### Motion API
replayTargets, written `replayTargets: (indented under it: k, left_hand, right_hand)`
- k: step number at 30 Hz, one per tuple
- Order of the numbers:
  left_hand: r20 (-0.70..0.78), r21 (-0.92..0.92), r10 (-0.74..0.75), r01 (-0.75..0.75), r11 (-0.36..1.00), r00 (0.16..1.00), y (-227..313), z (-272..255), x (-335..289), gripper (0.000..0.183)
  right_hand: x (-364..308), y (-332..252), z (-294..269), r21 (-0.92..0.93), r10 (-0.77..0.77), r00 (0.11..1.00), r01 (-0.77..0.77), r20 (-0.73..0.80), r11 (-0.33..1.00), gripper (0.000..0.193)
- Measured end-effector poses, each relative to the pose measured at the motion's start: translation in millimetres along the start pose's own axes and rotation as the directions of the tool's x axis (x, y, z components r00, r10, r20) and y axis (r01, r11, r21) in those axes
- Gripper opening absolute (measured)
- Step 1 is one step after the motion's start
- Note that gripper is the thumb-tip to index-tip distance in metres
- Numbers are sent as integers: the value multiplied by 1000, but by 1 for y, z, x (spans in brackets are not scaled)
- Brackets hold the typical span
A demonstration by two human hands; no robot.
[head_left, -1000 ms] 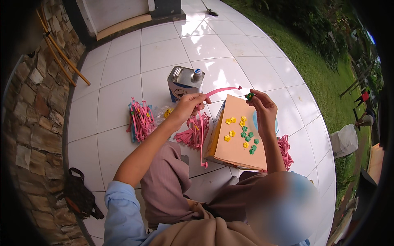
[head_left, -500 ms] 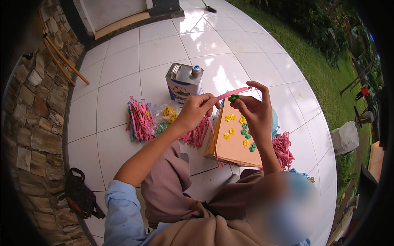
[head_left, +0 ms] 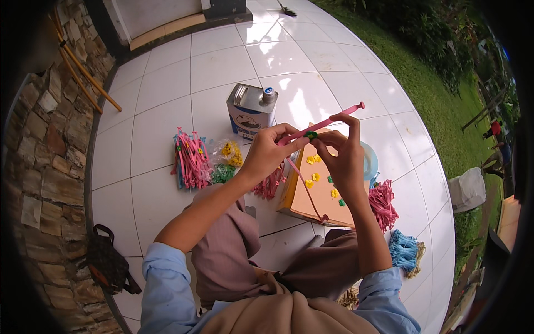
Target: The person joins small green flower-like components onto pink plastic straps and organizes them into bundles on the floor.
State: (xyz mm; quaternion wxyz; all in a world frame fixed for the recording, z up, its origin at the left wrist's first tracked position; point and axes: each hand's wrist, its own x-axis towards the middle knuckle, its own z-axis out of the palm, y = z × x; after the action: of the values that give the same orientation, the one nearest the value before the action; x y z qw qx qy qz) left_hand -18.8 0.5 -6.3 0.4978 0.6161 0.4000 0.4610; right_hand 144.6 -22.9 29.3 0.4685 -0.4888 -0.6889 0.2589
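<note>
My left hand (head_left: 262, 156) is closed on a pink rubbery strap (head_left: 344, 113), whose knobbed end points up to the right. The strap's other length hangs down between my hands toward the box. With thumb and fingers, my right hand (head_left: 342, 158) pinches a small green flower (head_left: 311, 135) against the strap's upper part. Below my hands lies a peach-coloured box (head_left: 303, 205). Yellow flowers (head_left: 315, 177) and green ones (head_left: 341, 202) are spread over its top; my right hand hides some of them.
A metal can (head_left: 251, 111) with a blue cap stands beyond my left hand. To its left lie pink straps (head_left: 191, 158) and bags of yellow flowers (head_left: 231, 154) and green flowers (head_left: 222, 173). Pink (head_left: 381, 203) and blue bundles (head_left: 404, 249) lie right. A dark bag (head_left: 111, 261) sits by the stone wall.
The green flower has moved from beside the strap to against it. My left hand has shifted slightly right, and the strap's knobbed end now sticks out past my right fingers.
</note>
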Motion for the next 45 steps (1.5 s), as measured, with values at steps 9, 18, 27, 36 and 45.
replayTargets:
  k: [9,18,27,36,45]
  left_hand:
    - [-24,-145,-108,104,984,994,10,0,0,20]
    - [154,-317,-192,233,919,969,10,-3,2,20]
    - [96,-345,14,20,938,995,8,1,-1,12]
    - [56,-341,13,7,940,998,15,2,-3,13]
    - [74,-285,18,4,958,997,19,3,-4,12]
  right_hand:
    - [1,-4,5,6,-52,996,53,-68,999,47]
    - [6,-3,-6,180,17,984,15,-175,983,48]
    - [5,-21,-16,327,42,993,-3,-113,945,52]
    - [5,-21,-13,330,110,993,-92,-39,940,51]
    - [6,-15,-13,292,129,992,-119,-14,949,50]
